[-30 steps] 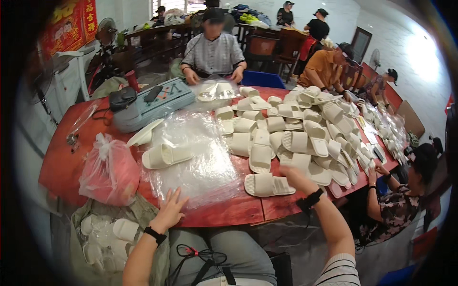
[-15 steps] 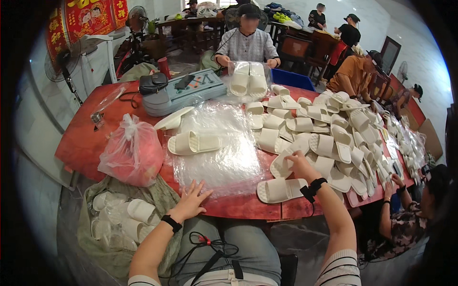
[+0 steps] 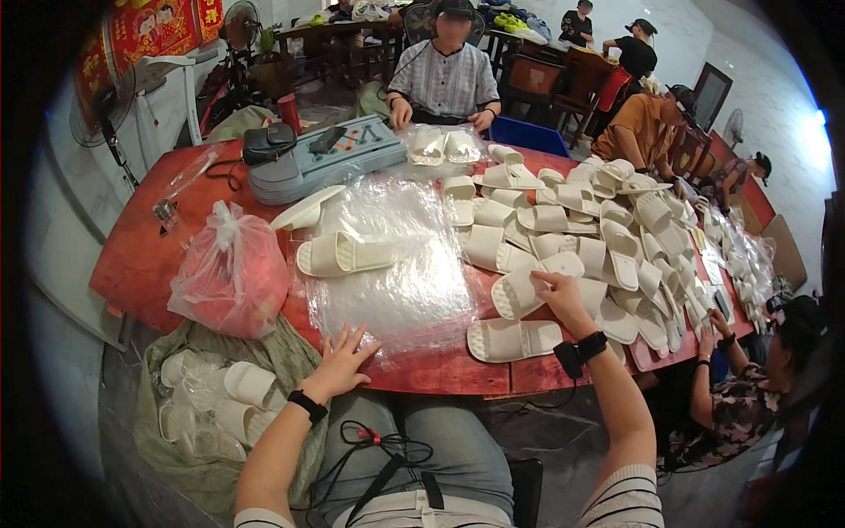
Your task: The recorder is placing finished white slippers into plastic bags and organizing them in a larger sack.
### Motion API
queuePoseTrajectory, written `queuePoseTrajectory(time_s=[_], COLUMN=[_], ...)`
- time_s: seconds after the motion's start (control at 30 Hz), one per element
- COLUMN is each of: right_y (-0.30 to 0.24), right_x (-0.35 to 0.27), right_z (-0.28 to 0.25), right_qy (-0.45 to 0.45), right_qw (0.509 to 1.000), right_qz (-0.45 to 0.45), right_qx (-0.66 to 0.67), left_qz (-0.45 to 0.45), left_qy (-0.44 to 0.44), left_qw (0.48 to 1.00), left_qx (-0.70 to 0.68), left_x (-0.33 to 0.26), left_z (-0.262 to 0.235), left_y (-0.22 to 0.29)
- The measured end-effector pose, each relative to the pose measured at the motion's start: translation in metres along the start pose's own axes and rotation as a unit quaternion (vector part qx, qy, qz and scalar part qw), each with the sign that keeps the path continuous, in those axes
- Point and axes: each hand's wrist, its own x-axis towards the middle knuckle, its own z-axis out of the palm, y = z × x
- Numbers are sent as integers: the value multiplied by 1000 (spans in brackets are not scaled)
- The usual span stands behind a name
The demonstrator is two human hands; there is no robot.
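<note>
My right hand (image 3: 558, 297) grips a white slipper (image 3: 528, 283) lifted a little off the pile of white slippers (image 3: 607, 238) on the red table (image 3: 141, 255). Another white slipper (image 3: 513, 339) lies flat just in front of it near the table's front edge. My left hand (image 3: 341, 359) rests open, fingers spread, on the near edge of a stack of clear plastic bags (image 3: 392, 264). A pair of white slippers (image 3: 343, 254) lies on the bags' far left part. Both wrists wear black bands.
A pink plastic bag (image 3: 231, 271) sits at the left. A sack of bagged slippers (image 3: 220, 405) stands by my left knee. A grey sealing machine (image 3: 321, 158) is at the back. Across the table a person holds bagged slippers (image 3: 444, 145). Other people sit at the right.
My right hand has picked a slipper up from the pile. My left hand has moved from the table's edge onto the plastic bags. The person opposite has lowered a bagged pair to the table.
</note>
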Motion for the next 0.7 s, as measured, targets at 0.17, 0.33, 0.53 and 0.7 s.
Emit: queuePoseTrajectory(time_s=[0.17, 0.33, 0.53, 0.7], right_y=[-19, 6, 43, 49], right_x=[-20, -26, -38, -47], right_z=[3, 20, 25, 35], right_qy=[-81, -160, -190, -253], right_qw=[973, 948, 926, 949], right_qz=[95, 94, -156, -72], right_qx=[194, 257, -287, -172], left_qz=[-18, -20, -7, -11], left_qy=[4, 5, 42, 72], left_qw=[1000, 1000, 999, 997], left_qx=[-3, -16, -6, -12], left_x=[-6, -6, 0, 8], left_z=[1, -3, 10, 19], left_y=[-5, 1, -13, -18])
